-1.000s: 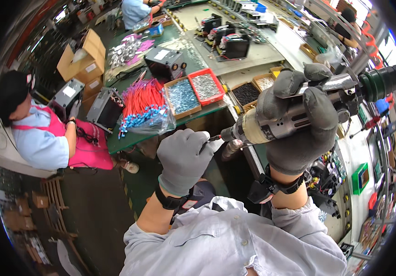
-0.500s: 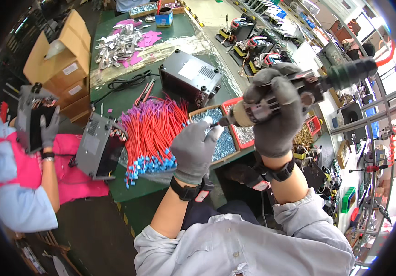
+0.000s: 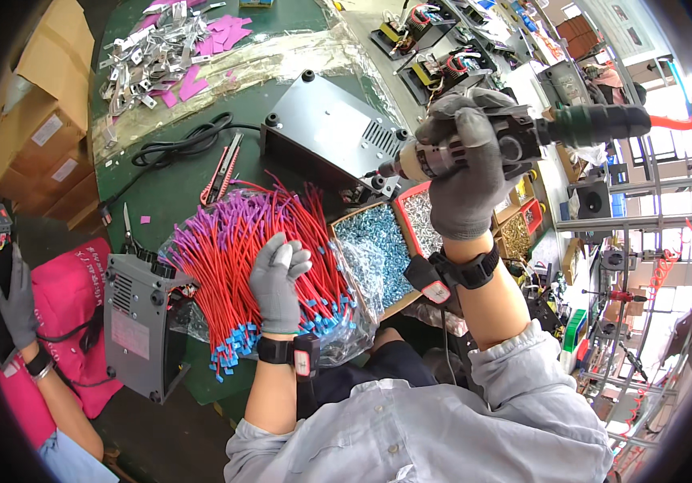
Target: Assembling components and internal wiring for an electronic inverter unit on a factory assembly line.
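My right gloved hand (image 3: 468, 177) is wrapped round a power screwdriver (image 3: 523, 138), held level with its dark rear end to the right. Its bit points left, close to a rubber foot at the near right corner of a black metal case (image 3: 322, 121); whether it touches cannot be told. My left gloved hand (image 3: 275, 286) hovers over a bundle of red wires (image 3: 229, 266) with purple and blue ends. Its fingers are curled in, and anything inside them is hidden. Blue-grey screws (image 3: 374, 241) fill a box between the bundle and my right wrist.
A second metal case (image 3: 137, 322) stands at the table's left edge. Beyond lie a red-handled cutter (image 3: 222, 171), a black cable (image 3: 177, 149) and metal brackets (image 3: 149, 60). Silver screws (image 3: 421, 216) fill a red tray. At far left a co-worker's gloved hand (image 3: 14, 298) holds another unit.
My left hand has left the screwdriver bit and drawn back left over the wires. The screwdriver's bit has come up to the case's corner. The view has shifted, so the bench appears nearer.
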The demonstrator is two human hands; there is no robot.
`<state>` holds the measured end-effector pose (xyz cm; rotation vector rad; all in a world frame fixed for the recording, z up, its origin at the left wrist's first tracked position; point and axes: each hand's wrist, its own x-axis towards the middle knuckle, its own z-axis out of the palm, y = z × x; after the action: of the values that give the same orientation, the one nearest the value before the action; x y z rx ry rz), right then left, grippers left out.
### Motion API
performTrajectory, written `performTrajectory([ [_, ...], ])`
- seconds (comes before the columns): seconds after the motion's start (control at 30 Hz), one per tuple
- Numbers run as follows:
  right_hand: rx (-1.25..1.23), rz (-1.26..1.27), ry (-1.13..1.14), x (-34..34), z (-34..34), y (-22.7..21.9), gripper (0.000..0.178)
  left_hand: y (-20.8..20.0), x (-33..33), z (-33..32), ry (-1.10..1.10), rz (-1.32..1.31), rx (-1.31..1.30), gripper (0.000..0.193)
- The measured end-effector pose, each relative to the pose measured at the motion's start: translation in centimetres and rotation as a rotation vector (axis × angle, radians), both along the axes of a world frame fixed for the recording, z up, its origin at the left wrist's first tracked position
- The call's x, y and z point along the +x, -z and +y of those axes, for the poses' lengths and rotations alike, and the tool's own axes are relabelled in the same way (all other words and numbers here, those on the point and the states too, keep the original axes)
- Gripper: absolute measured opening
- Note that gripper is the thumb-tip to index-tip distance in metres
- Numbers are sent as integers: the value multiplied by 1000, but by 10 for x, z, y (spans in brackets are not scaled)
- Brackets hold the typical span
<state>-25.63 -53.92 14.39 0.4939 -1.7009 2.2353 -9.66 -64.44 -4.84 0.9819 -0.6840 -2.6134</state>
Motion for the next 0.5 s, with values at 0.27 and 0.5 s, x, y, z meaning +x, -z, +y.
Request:
performTrajectory([
  [0.27,98,-12,43,-3,-5,6,28,13,8,-10,52,-84,-108,16],
  [0.5,140,-7,-58,-16,-14,0,21,15,7,-10,47,-49,-92,16],
])
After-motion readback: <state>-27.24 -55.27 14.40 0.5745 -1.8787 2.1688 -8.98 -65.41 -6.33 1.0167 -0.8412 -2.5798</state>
